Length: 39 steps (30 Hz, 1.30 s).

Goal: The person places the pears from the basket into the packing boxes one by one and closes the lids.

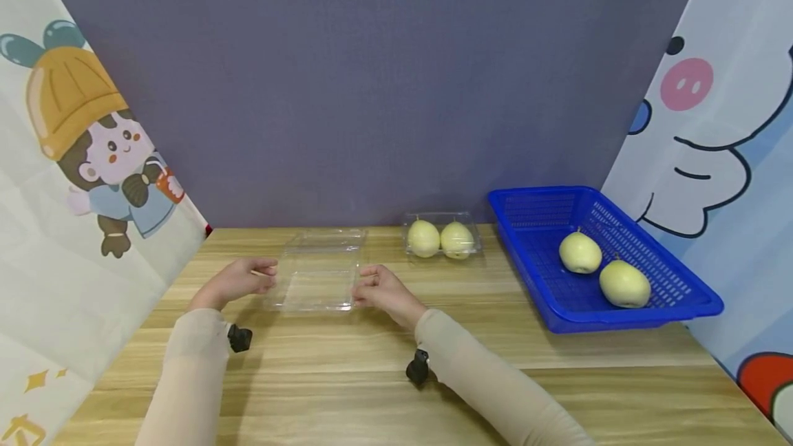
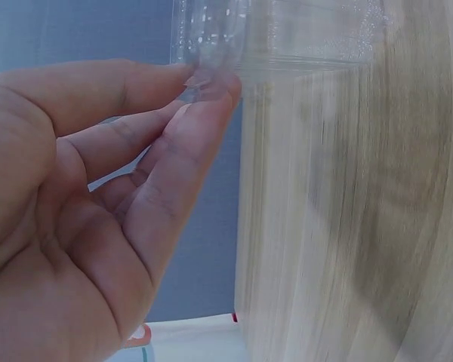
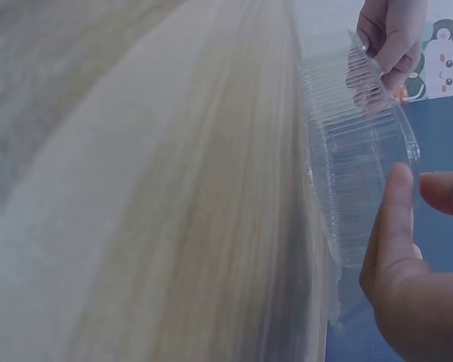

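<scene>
Sleeves (image 1: 193,374) overlie the counter (image 1: 322,398). Left hand (image 1: 238,281): narrow grip, pinching clear box (image 1: 319,289). Right hand (image 1: 389,294): narrow grip, pinching opposite side.

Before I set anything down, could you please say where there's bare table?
The table is bare between the sleeves, and between the right hand and blue basket, short of the fruit pack. Left hand and right hand crowd the clear container.

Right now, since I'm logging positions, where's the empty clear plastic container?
In the head view, the container is left of centre, between the left hand and right hand, with two boxed pears to its right.
</scene>
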{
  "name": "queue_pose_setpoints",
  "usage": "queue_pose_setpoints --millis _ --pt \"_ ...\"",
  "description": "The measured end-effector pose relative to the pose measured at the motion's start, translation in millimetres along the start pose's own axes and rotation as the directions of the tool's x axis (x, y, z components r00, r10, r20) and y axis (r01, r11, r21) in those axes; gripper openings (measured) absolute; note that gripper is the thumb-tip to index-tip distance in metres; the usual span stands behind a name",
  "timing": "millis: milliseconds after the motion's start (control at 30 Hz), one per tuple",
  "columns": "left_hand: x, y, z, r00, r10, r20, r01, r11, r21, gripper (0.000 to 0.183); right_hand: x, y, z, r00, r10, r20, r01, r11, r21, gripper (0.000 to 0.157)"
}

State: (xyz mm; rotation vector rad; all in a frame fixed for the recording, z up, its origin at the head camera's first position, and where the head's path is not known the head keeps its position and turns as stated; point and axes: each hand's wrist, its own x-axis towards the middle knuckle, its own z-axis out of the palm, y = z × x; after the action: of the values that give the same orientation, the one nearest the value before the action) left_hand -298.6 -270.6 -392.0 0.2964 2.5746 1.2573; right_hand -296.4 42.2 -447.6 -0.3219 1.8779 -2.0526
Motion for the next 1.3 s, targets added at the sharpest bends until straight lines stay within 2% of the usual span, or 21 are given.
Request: queue_pose_setpoints --millis 233,633,800,1000,1300 --pt "3.1 2.8 4.0 1.0 -0.01 0.01 0.01 0.999 -0.03 0.059 -5 0 -5.5 1.0 -0.015 0.019 0.014 0.999 0.043 0.055" --pt "8.6 9.8 10.4 1.0 -0.01 0.024 0.011 0.998 -0.06 0.061 -9 5 -19.8 0.999 -0.034 0.024 0.033 0.999 0.029 0.058" --pt "12.6 12.7 15.5 0.999 0.008 0.034 -0.005 0.998 -0.065 0.062 -11 6 -28.4 0.999 -0.036 0.006 0.036 0.999 0.024 0.056" --pt "18.3 12.7 19.7 1.0 0.027 0.01 -0.026 0.998 -0.063 0.061 -14 5 -35.3 1.0 -0.028 0.011 0.027 0.999 0.025 0.058" --pt "18.9 12.2 27.2 0.999 0.04 0.036 -0.036 0.993 -0.113 0.062 -17 4 -40.1 1.0 -0.021 0.01 0.02 0.999 0.031 0.057"
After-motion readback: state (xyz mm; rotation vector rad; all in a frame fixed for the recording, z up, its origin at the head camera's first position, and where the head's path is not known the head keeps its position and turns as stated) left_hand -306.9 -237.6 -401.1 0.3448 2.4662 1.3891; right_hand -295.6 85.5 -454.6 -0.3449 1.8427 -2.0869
